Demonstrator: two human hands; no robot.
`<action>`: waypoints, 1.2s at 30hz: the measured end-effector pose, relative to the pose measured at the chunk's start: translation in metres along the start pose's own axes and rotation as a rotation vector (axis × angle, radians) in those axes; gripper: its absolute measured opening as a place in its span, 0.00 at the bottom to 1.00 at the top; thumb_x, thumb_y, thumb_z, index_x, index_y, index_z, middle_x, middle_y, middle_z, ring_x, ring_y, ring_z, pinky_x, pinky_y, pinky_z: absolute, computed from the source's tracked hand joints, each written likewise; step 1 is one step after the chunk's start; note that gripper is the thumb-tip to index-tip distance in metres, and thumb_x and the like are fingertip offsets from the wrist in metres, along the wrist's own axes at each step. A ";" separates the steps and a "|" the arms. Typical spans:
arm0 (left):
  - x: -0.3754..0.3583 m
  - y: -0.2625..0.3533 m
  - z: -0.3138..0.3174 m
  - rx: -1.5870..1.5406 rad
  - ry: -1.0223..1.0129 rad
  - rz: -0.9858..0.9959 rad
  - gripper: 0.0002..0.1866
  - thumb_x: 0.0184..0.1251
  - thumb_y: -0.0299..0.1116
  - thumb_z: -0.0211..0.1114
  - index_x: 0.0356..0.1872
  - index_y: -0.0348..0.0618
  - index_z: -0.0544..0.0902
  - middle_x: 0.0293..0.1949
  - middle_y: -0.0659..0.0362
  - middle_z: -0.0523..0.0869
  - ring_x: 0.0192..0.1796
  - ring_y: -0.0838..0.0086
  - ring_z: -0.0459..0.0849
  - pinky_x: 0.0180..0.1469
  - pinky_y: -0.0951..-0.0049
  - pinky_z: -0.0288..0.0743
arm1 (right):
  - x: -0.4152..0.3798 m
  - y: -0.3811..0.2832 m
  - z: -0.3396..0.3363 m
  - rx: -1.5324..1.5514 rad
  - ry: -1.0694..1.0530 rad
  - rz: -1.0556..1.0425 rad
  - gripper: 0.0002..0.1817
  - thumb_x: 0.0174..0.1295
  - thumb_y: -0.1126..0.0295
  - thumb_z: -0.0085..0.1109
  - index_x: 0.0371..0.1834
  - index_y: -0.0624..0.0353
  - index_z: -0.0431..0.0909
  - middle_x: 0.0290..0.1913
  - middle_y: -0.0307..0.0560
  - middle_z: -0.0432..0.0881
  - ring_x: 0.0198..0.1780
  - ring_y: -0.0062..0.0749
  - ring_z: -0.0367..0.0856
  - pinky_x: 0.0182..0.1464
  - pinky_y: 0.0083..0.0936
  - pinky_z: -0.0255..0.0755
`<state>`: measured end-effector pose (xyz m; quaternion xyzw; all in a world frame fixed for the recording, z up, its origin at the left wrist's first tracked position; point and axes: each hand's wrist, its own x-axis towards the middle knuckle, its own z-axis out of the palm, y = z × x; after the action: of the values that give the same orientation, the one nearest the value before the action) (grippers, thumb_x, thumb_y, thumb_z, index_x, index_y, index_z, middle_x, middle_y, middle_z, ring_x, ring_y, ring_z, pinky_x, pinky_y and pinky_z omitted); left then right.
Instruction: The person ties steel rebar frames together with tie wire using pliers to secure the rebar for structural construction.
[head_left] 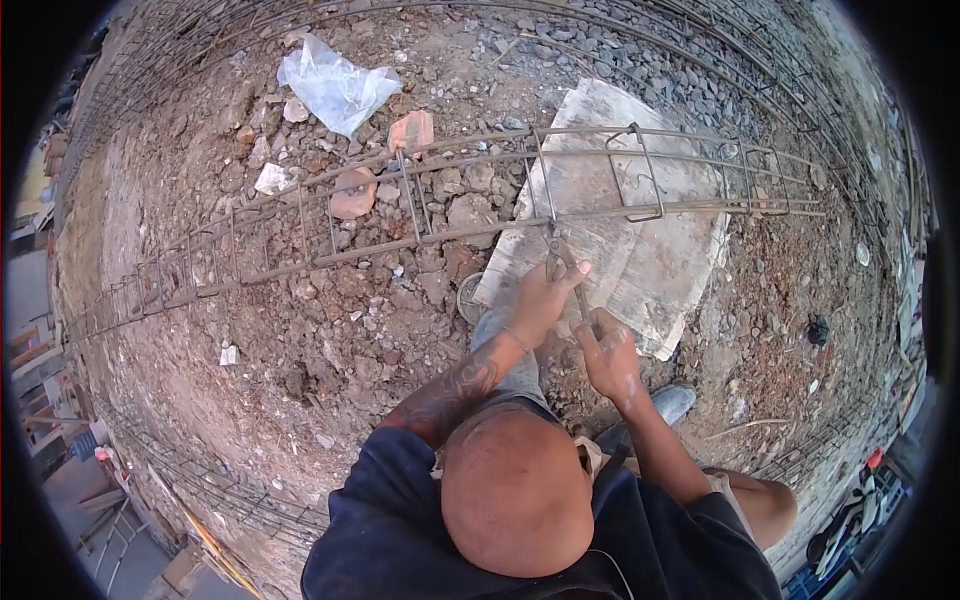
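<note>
A long rebar cage (pixel 470 232) with square stirrups crosses the view, its right part lying over a worn whitish sheet (pixel 640 260). A long-handled metal tool, seemingly pincers (pixel 583 299), has its head against the cage's near bar, where a stirrup meets it. My left hand (pixel 543 300) is closed near the upper part of the tool, its thumb side by the handle; whatever its fingers grip is partly hidden. Lower down, my right hand (pixel 608 355) wraps round the tool's handle.
A clear plastic bag (pixel 340 85) and reddish brick pieces (pixel 352 192) lie on rubble beyond the cage. Grey gravel (pixel 640 50) and more long bars (pixel 790 110) are at the top right. A shoe (pixel 673 402) shows beside my right forearm.
</note>
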<state>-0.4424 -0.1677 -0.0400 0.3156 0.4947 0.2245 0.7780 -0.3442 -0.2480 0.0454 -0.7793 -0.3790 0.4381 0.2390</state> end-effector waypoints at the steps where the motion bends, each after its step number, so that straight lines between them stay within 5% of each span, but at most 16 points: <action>1: -0.001 0.001 0.000 -0.004 0.000 -0.006 0.19 0.62 0.48 0.69 0.23 0.52 0.70 0.16 0.73 0.66 0.16 0.87 0.61 0.17 0.79 0.51 | 0.000 -0.002 -0.001 -0.013 -0.032 0.006 0.14 0.62 0.65 0.57 0.28 0.67 0.72 0.22 0.58 0.73 0.24 0.42 0.71 0.31 0.36 0.66; 8: -0.002 0.026 0.006 -0.019 0.004 -0.108 0.18 0.58 0.44 0.73 0.23 0.52 0.71 0.15 0.73 0.66 0.14 0.87 0.61 0.16 0.79 0.50 | 0.006 0.010 0.011 0.023 -0.032 0.016 0.15 0.62 0.64 0.57 0.27 0.67 0.74 0.22 0.56 0.75 0.25 0.39 0.72 0.30 0.35 0.66; 11: -0.001 0.024 0.009 -0.130 -0.013 -0.150 0.16 0.59 0.42 0.72 0.24 0.51 0.72 0.16 0.72 0.68 0.14 0.86 0.61 0.16 0.79 0.51 | 0.006 0.013 0.024 0.412 0.033 0.090 0.17 0.64 0.59 0.55 0.30 0.65 0.75 0.22 0.51 0.77 0.28 0.36 0.76 0.31 0.32 0.70; 13: -0.001 0.026 0.012 -0.190 -0.022 -0.174 0.16 0.59 0.41 0.72 0.25 0.50 0.72 0.17 0.71 0.69 0.14 0.86 0.61 0.16 0.80 0.52 | 0.001 -0.023 0.011 1.084 -0.276 0.742 0.21 0.67 0.53 0.52 0.33 0.64 0.76 0.22 0.46 0.77 0.26 0.34 0.78 0.29 0.30 0.73; 14: -0.002 0.026 0.013 -0.200 0.004 -0.183 0.15 0.59 0.41 0.72 0.28 0.47 0.74 0.19 0.69 0.71 0.16 0.84 0.64 0.17 0.78 0.57 | 0.003 -0.018 0.013 1.083 -0.271 0.739 0.21 0.67 0.53 0.52 0.33 0.64 0.76 0.22 0.46 0.77 0.26 0.34 0.78 0.29 0.30 0.73; 16: 0.005 0.026 0.007 -0.212 0.028 -0.191 0.15 0.60 0.42 0.71 0.31 0.44 0.76 0.21 0.67 0.73 0.18 0.81 0.68 0.19 0.77 0.61 | 0.007 -0.006 0.022 0.825 -0.468 0.620 0.24 0.68 0.50 0.50 0.37 0.64 0.75 0.22 0.47 0.77 0.22 0.35 0.78 0.24 0.31 0.74; 18: 0.019 0.027 -0.018 0.522 -0.056 0.038 0.20 0.59 0.43 0.70 0.39 0.37 0.77 0.26 0.59 0.77 0.26 0.70 0.76 0.33 0.67 0.72 | 0.004 -0.012 0.035 0.663 -0.434 0.560 0.24 0.68 0.50 0.47 0.34 0.65 0.74 0.21 0.48 0.76 0.22 0.36 0.79 0.24 0.29 0.72; 19: 0.011 0.042 -0.020 0.524 -0.058 0.046 0.20 0.59 0.43 0.70 0.39 0.37 0.77 0.26 0.59 0.77 0.26 0.70 0.76 0.33 0.67 0.72 | 0.005 -0.014 0.037 0.497 -0.393 0.490 0.26 0.68 0.50 0.44 0.30 0.66 0.73 0.21 0.49 0.76 0.21 0.36 0.79 0.24 0.27 0.71; 21: -0.007 0.068 -0.023 1.232 0.522 0.945 0.23 0.60 0.45 0.68 0.45 0.35 0.78 0.29 0.53 0.79 0.34 0.59 0.78 0.48 0.57 0.69 | 0.012 0.015 0.046 0.514 -0.328 0.530 0.28 0.67 0.50 0.44 0.28 0.68 0.75 0.21 0.55 0.78 0.24 0.42 0.80 0.28 0.32 0.72; 23: 0.004 0.089 -0.032 1.243 0.558 1.032 0.19 0.61 0.44 0.66 0.42 0.37 0.79 0.30 0.52 0.80 0.35 0.56 0.78 0.52 0.55 0.66 | 0.016 0.045 0.033 -0.279 -0.192 -0.159 0.20 0.66 0.58 0.51 0.34 0.69 0.78 0.25 0.61 0.80 0.27 0.56 0.81 0.34 0.46 0.75; 24: 0.012 0.097 -0.036 1.248 0.598 1.126 0.17 0.63 0.44 0.63 0.40 0.39 0.80 0.30 0.50 0.81 0.36 0.53 0.78 0.56 0.54 0.63 | 0.023 0.035 0.016 -0.288 -0.219 0.006 0.16 0.63 0.63 0.53 0.33 0.68 0.79 0.29 0.68 0.80 0.33 0.64 0.80 0.41 0.50 0.74; 25: 0.028 0.096 -0.043 1.244 0.600 1.139 0.17 0.63 0.44 0.63 0.40 0.39 0.80 0.30 0.50 0.81 0.36 0.53 0.78 0.56 0.54 0.63 | 0.031 0.033 -0.003 -0.396 -0.192 -0.025 0.16 0.62 0.62 0.54 0.32 0.68 0.79 0.31 0.68 0.80 0.34 0.63 0.80 0.42 0.50 0.74; 27: 0.051 0.069 -0.063 1.410 0.305 0.825 0.14 0.66 0.43 0.59 0.34 0.41 0.80 0.26 0.51 0.82 0.33 0.54 0.80 0.47 0.56 0.71 | 0.047 0.036 -0.035 -0.545 -0.184 -0.023 0.18 0.60 0.59 0.56 0.31 0.68 0.79 0.33 0.69 0.81 0.37 0.62 0.81 0.44 0.48 0.76; 33: 0.050 0.068 -0.069 1.456 0.335 0.932 0.17 0.65 0.42 0.60 0.21 0.42 0.78 0.19 0.51 0.81 0.21 0.57 0.80 0.25 0.60 0.73 | 0.096 0.055 -0.071 -0.916 -0.090 -0.243 0.15 0.60 0.60 0.55 0.38 0.63 0.75 0.30 0.62 0.82 0.34 0.57 0.83 0.37 0.43 0.78; 36: 0.047 0.067 -0.069 1.479 0.326 0.918 0.17 0.65 0.42 0.59 0.19 0.43 0.79 0.18 0.51 0.80 0.22 0.56 0.80 0.27 0.59 0.74 | 0.135 0.046 -0.110 -1.176 -0.110 -0.396 0.15 0.61 0.59 0.55 0.40 0.61 0.72 0.29 0.57 0.83 0.31 0.52 0.84 0.33 0.43 0.78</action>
<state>-0.4882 -0.0713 -0.0425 0.8694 0.4424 0.1793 0.1278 -0.1876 -0.1715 0.0004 -0.6718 -0.7058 0.1429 -0.1734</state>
